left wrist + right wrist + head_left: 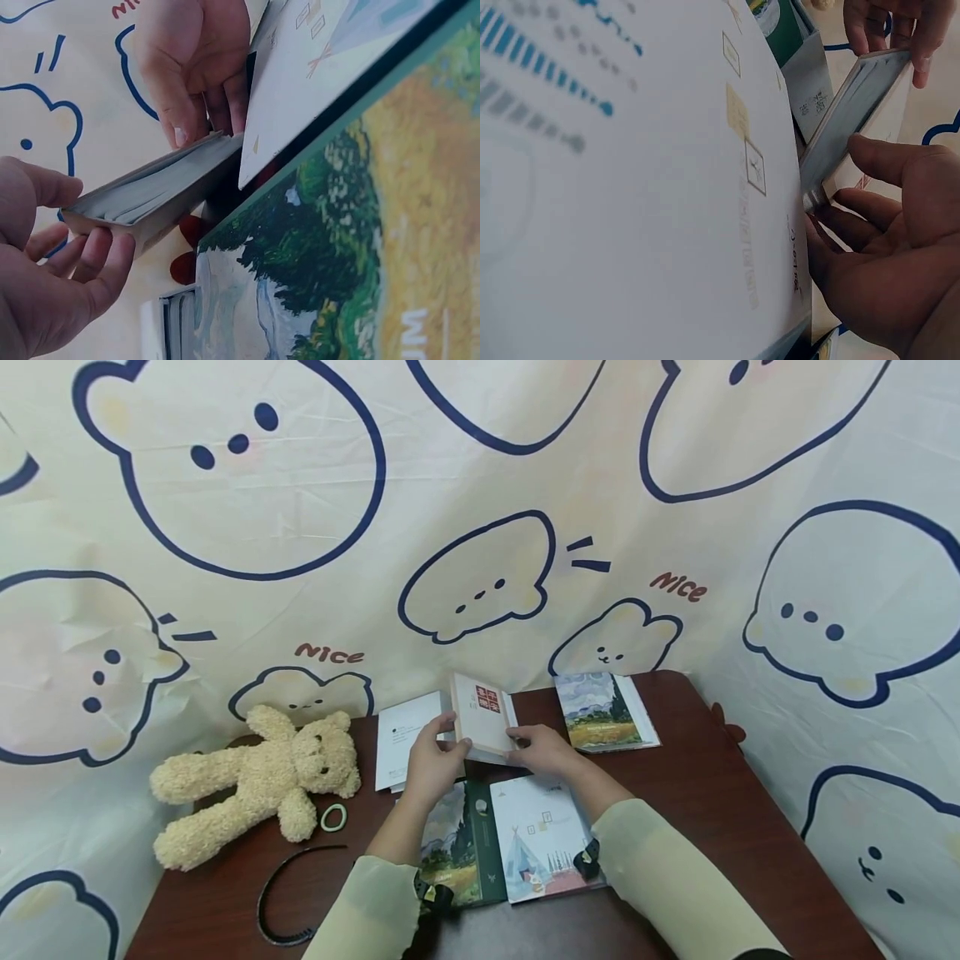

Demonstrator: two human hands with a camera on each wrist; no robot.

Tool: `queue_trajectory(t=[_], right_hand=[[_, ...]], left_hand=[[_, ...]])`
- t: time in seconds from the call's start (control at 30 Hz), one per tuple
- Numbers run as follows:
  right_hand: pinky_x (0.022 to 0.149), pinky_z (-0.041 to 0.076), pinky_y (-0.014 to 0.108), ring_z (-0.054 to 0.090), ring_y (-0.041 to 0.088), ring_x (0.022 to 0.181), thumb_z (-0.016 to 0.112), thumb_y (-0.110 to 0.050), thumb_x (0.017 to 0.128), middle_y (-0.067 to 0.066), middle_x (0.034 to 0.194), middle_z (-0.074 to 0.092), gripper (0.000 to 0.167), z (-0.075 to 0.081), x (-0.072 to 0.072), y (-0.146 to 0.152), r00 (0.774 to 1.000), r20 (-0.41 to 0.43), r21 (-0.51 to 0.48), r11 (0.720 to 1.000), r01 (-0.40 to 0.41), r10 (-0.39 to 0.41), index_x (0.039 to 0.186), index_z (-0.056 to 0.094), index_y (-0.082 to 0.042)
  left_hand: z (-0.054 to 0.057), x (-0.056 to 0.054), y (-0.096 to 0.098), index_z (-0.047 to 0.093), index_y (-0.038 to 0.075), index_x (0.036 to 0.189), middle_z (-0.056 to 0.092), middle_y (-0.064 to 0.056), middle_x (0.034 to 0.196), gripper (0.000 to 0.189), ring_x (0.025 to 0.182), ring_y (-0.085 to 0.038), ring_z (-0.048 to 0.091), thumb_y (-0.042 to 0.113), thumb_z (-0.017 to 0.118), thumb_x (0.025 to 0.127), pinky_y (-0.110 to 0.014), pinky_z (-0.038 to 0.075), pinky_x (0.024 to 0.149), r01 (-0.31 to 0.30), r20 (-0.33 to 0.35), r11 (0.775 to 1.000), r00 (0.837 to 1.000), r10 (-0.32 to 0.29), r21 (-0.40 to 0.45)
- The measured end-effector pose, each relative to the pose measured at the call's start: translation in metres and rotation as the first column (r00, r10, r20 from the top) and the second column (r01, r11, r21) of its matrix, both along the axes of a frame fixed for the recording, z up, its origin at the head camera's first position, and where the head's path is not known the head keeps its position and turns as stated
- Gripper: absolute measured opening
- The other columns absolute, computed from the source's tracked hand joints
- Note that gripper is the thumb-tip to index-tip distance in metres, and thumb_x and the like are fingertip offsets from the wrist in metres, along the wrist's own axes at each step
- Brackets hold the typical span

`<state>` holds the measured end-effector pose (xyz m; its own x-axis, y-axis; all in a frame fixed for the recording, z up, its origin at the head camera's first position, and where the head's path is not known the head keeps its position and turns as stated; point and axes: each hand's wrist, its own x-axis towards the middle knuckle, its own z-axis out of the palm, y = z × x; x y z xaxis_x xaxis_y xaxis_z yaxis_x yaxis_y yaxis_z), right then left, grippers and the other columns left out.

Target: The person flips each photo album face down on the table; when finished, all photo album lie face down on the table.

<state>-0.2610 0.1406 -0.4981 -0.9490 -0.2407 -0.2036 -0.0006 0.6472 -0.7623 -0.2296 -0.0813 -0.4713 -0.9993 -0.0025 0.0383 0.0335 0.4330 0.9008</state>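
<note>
A small cream book (480, 714) with red characters on its cover is tilted up over the desk, held between both hands. My left hand (435, 762) grips its left side, thumb and fingers on opposite faces in the left wrist view. With thumb and fingers, my right hand (543, 750) holds the lower right side. The page edges (165, 176) face the left wrist camera. Just below the hands lie a book with a painted cover and green spine (487, 843) and a white book with a tent drawing (540, 835).
A white book (401, 735) lies behind the left hand, and a landscape-cover book (600, 714) sits at the back right. On the left are a plush bear (262, 777), a pale green ring (333, 817) and a black headband (262, 902). A printed curtain (480, 468) hangs behind the brown desk (720, 843).
</note>
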Motion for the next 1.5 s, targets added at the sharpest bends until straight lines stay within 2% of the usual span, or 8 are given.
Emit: queue_trajectory(t=[0.27,0.43,0.73,0.83,1.0,1.23,1.37,1.5], right_hand=[[0.108,0.046,0.054,0.057,0.034,0.131,0.075,-0.027,0.094,0.013,0.145,0.06,0.057,-0.003,-0.002,-0.005,0.998,0.058,-0.104,0.994,0.022,-0.016,0.148,0.059,-0.017],[0.11,0.043,0.056,0.056,0.034,0.13,0.076,-0.026,0.092,0.011,0.148,0.058,0.057,-0.005,-0.002,-0.006,0.994,0.109,-0.171,0.984,0.05,-0.032,0.147,0.061,-0.02],[0.109,0.045,0.055,0.059,0.033,0.128,0.074,-0.024,0.095,0.013,0.147,0.058,0.056,-0.007,-0.004,-0.011,0.989,0.147,-0.257,0.966,0.025,0.014,0.149,0.059,-0.016],[0.11,0.045,0.055,0.058,0.033,0.13,0.073,-0.023,0.095,0.013,0.146,0.059,0.056,-0.007,-0.002,-0.013,0.985,0.174,-0.289,0.957,0.029,0.022,0.149,0.058,-0.016],[0.111,0.042,0.057,0.054,0.035,0.133,0.073,-0.025,0.095,0.013,0.148,0.057,0.055,-0.005,0.0,-0.019,0.983,0.18,-0.304,0.952,0.036,0.021,0.148,0.06,-0.018],[0.115,0.036,0.06,0.048,0.037,0.14,0.073,-0.02,0.095,0.011,0.153,0.053,0.056,-0.002,0.001,-0.025,0.989,0.144,-0.297,0.954,0.034,0.01,0.149,0.059,-0.02],[0.114,0.039,0.059,0.048,0.036,0.139,0.073,-0.016,0.094,0.01,0.151,0.055,0.055,-0.001,0.001,-0.027,0.991,0.131,-0.32,0.946,0.039,0.003,0.147,0.06,-0.021],[0.111,0.044,0.055,0.053,0.032,0.136,0.07,-0.018,0.097,0.007,0.147,0.058,0.051,0.0,0.0,-0.026,0.99,0.141,-0.374,0.926,0.056,-0.003,0.147,0.06,-0.023]], left_hand=[[0.003,0.0,-0.001,0.055,0.019,0.148,0.058,-0.004,0.142,0.054,0.107,-0.023,0.065,0.023,0.072,0.098,-0.036,0.06,0.075,-0.007,-0.026,0.999,1.0,0.009,0.049],[0.004,0.0,-0.003,0.057,0.021,0.146,0.058,-0.002,0.141,0.053,0.107,-0.023,0.065,0.026,0.074,0.096,-0.035,0.06,0.075,0.003,-0.047,0.997,0.999,0.001,0.072],[0.008,0.001,-0.004,0.061,0.023,0.142,0.058,0.002,0.139,0.05,0.113,-0.024,0.062,0.031,0.076,0.096,-0.038,0.062,0.078,0.012,-0.073,0.996,0.997,-0.005,0.094],[0.009,0.002,-0.004,0.062,0.022,0.141,0.058,0.001,0.139,0.049,0.117,-0.023,0.059,0.031,0.076,0.096,-0.04,0.062,0.083,0.019,-0.09,0.995,0.996,-0.011,0.093],[0.011,0.002,-0.004,0.063,0.021,0.14,0.059,-0.001,0.136,0.048,0.125,-0.023,0.057,0.031,0.077,0.095,-0.041,0.059,0.093,0.014,-0.12,0.996,0.993,-0.004,0.082],[0.012,0.003,-0.001,0.063,0.019,0.139,0.058,-0.004,0.137,0.048,0.13,-0.026,0.055,0.03,0.077,0.095,-0.042,0.058,0.096,0.0,-0.12,0.996,0.993,0.011,0.088],[0.012,0.003,0.001,0.063,0.019,0.139,0.058,-0.004,0.138,0.047,0.131,-0.027,0.056,0.029,0.078,0.095,-0.043,0.057,0.097,0.001,-0.127,0.997,0.992,0.01,0.084],[0.013,0.004,0.003,0.062,0.018,0.14,0.058,-0.003,0.139,0.048,0.133,-0.026,0.054,0.027,0.078,0.095,-0.043,0.056,0.099,0.018,-0.134,0.996,0.991,-0.006,0.088]])
